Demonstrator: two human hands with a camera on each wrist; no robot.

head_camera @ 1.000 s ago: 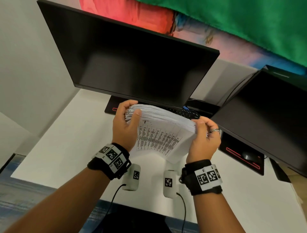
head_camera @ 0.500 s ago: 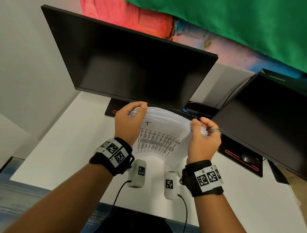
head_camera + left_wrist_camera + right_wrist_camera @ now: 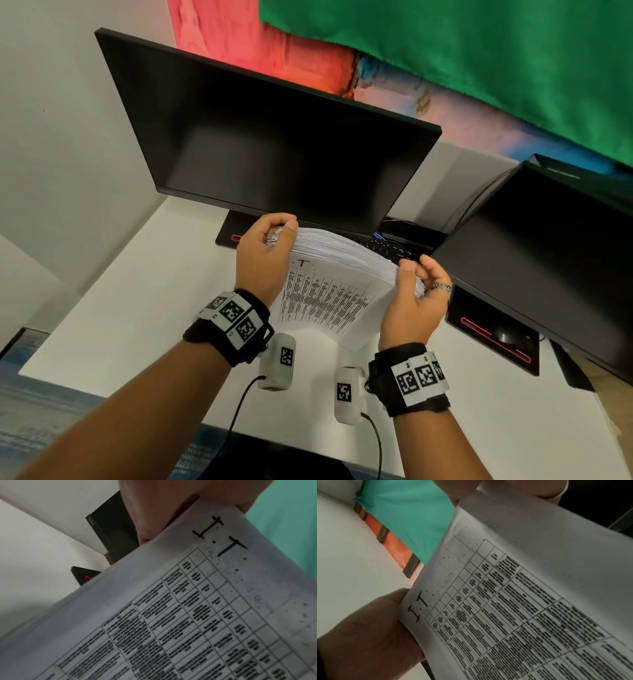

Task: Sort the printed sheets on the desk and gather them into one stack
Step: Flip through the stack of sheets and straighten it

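A thick stack of printed sheets (image 3: pixel 329 291) is held up above the white desk (image 3: pixel 137 308), tilted with its top edge fanned. The facing page shows a table of dense text under the letters "I.T" (image 3: pixel 219 536). My left hand (image 3: pixel 263 260) grips the stack's upper left corner, thumb in front and fingers curled over the top edge. My right hand (image 3: pixel 414 301) holds the upper right corner, thumb pressed on the front sheet and the other fingers loosely curled behind. In the wrist views the sheet (image 3: pixel 522 601) fills most of the picture and hides the fingers behind it.
A large black monitor (image 3: pixel 274 144) stands just behind the stack, a second dark monitor (image 3: pixel 548 267) to the right. A black keyboard (image 3: pixel 390 246) lies under the first screen. A black mouse on a red-trimmed pad (image 3: pixel 503 337) sits right. Green cloth (image 3: pixel 479 51) hangs behind.
The stack and both hands have stayed at about the same place. The left thumb has slid up to the top edge, and the right fingers have loosened behind the corner.
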